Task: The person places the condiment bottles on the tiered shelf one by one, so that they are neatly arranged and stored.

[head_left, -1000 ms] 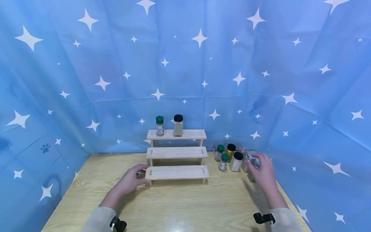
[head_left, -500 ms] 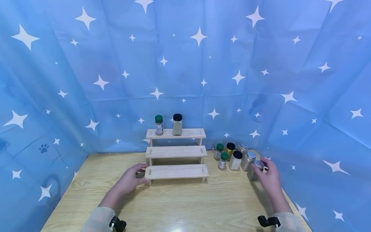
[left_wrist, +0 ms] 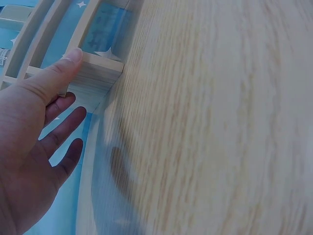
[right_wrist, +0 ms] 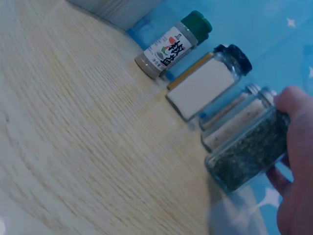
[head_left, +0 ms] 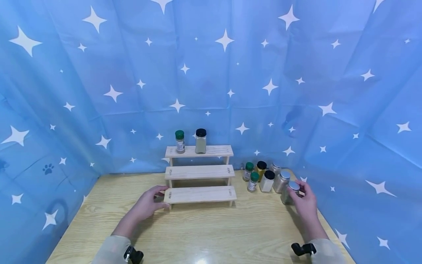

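Observation:
My left hand [head_left: 147, 202] grips the left end of the lowest board of a three-step wooden rack [head_left: 200, 195]. In the left wrist view its thumb lies on the board's end, with the index finger behind and the other fingers loosely bent. At the right of the table, my right hand [head_left: 306, 204] holds a silver-lidded spice jar [head_left: 286, 199] near its top, thumb on the near side. Dark green flakes fill this jar in the right wrist view. Beside it stands another silver-lidded jar [head_left: 281, 182] with pale contents.
Two green-capped shakers, a black-lidded white jar [head_left: 266, 182], a black-lidded yellow jar [head_left: 261, 169] and a third silver-lidded jar [head_left: 275, 168] stand between rack and right hand. On the top step are a green-capped shaker [head_left: 180, 143] and a black-lidded jar [head_left: 200, 142]. Blue star-printed cloth encloses the table.
My right hand has moved right and slightly down, from beside the pale silver-lidded jar onto the green-flake jar in front. The left hand stays on the rack; the head view shifts slightly.

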Demonstrator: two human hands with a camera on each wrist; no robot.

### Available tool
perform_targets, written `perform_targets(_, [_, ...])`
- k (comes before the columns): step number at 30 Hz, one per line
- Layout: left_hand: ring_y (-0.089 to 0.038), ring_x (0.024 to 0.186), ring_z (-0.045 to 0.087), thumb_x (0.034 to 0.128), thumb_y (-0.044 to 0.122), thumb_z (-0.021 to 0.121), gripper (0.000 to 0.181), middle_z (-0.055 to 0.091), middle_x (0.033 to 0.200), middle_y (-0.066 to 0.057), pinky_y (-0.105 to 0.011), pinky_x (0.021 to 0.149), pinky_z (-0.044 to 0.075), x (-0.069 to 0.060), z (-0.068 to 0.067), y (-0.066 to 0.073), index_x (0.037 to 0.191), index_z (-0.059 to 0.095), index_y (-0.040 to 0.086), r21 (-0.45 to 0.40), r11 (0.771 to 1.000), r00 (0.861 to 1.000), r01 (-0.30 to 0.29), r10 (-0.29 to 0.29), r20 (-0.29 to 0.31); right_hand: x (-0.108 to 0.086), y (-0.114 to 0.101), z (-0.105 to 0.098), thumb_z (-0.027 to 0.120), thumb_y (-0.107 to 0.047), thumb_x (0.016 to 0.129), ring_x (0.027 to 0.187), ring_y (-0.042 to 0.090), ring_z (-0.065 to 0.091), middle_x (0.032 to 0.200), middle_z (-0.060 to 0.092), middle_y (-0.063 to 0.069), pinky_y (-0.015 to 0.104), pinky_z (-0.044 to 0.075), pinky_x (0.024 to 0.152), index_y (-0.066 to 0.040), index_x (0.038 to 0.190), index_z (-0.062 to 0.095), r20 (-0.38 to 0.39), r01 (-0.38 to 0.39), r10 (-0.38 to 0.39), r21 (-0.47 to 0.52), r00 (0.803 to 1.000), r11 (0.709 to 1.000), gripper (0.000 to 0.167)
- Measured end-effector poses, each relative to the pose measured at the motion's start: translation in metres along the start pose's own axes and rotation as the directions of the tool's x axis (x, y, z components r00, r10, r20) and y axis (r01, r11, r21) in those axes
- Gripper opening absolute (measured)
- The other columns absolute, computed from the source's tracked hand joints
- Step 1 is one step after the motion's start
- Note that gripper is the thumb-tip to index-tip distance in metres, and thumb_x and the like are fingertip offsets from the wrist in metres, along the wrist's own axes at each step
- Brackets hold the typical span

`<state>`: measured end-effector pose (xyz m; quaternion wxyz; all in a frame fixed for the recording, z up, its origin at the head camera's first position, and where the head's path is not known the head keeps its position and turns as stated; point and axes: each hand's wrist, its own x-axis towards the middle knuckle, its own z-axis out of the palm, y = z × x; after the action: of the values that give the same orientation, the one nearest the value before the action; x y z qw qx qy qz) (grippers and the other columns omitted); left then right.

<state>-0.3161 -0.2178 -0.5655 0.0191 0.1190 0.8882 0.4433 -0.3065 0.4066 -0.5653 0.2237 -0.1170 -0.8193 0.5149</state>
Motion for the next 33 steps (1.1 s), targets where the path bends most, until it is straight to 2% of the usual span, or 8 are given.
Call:
perform_targets(5, [-0.033,0.131,0.064,0.0943,0.022,0.092,0.070,0.064,0.152,-0.009,-0.060,0.112,0.054,0.001,0.000,-0.001,0.157,0.062,0.014,0.002,1.000,1.000,-0.005,0.005,-0.001,0.001,0.005,0.003,0.081,-0.025,0.105,0.108,0.000,0.058,0.134,0.063,0.012,0.005,0.052,0.085,-0.003,0.146,0.060,-0.031,-0.059,0.061,0.067,0.998,0.996,0.051])
perform_targets(8, [-0.033,0.131,0.064,0.0941,0.022,0.092,0.070,0.064,0.152,-0.009,-0.060,0.112,0.054,0.001,0.000,-0.002,0.157,0.062,0.015,0.000,1.000,1.000,-0.003,0.003,0.002,0.002,0.004,0.003,0.082,-0.026,0.104,0.112,0.004,0.056,0.129,0.064,0.007,0.005,0.052,0.087,-0.004,0.144,0.062,-0.036,-0.068,0.071,0.058,0.997,0.996,0.049])
perform_targets(14, [-0.035,0.130,0.065,0.0930,0.022,0.093,0.072,0.064,0.152,-0.012,-0.061,0.112,0.054,0.001,-0.001,-0.002,0.157,0.061,0.011,0.016,1.000,1.000,-0.019,0.019,0.001,0.002,0.000,0.000,0.085,-0.032,0.102,0.106,0.001,0.060,0.128,0.065,0.004,0.008,0.056,0.082,-0.004,0.145,0.063,-0.025,-0.083,0.085,0.051,0.996,0.995,0.055])
perform_targets(18, [-0.034,0.130,0.065,0.0934,0.023,0.093,0.073,0.063,0.152,-0.012,-0.060,0.112,0.054,0.002,-0.001,-0.003,0.158,0.061,0.011,0.015,1.000,1.000,-0.022,0.022,0.007,-0.002,-0.005,-0.004,0.087,-0.031,0.100,0.102,0.000,0.064,0.124,0.067,0.003,0.010,0.058,0.079,-0.004,0.142,0.066,-0.054,-0.074,0.078,0.077,0.996,0.994,0.054])
perform_targets(22, [-0.035,0.130,0.065,0.0937,0.023,0.092,0.073,0.064,0.152,-0.013,-0.061,0.112,0.054,0.001,-0.002,-0.003,0.158,0.060,0.010,0.014,0.999,1.000,-0.030,0.030,0.003,-0.002,-0.015,-0.005,0.090,-0.028,0.098,0.100,-0.001,0.066,0.121,0.070,0.000,0.012,0.059,0.077,-0.004,0.140,0.069,-0.077,-0.035,0.042,0.097,0.996,0.995,0.053])
perform_targets(28, [-0.034,0.129,0.066,0.0934,0.022,0.093,0.072,0.064,0.152,-0.012,-0.060,0.111,0.055,0.001,-0.002,-0.005,0.157,0.061,0.011,0.004,1.000,1.000,-0.029,0.029,0.004,0.000,-0.043,-0.006,0.093,-0.025,0.094,0.098,-0.001,0.068,0.114,0.070,-0.006,0.013,0.059,0.073,-0.003,0.139,0.071,-0.070,0.003,0.006,0.128,0.998,0.992,0.055])
perform_targets(33, [-0.032,0.129,0.066,0.0926,0.026,0.093,0.072,0.065,0.150,-0.009,-0.059,0.111,0.055,0.002,0.000,-0.005,0.157,0.062,0.014,0.001,1.000,1.000,-0.021,0.021,0.002,0.003,-0.066,-0.009,0.093,-0.032,0.094,0.102,0.001,0.067,0.115,0.071,-0.008,0.013,0.058,0.075,-0.007,0.139,0.072,-0.047,0.033,-0.029,0.097,0.998,0.995,0.055])
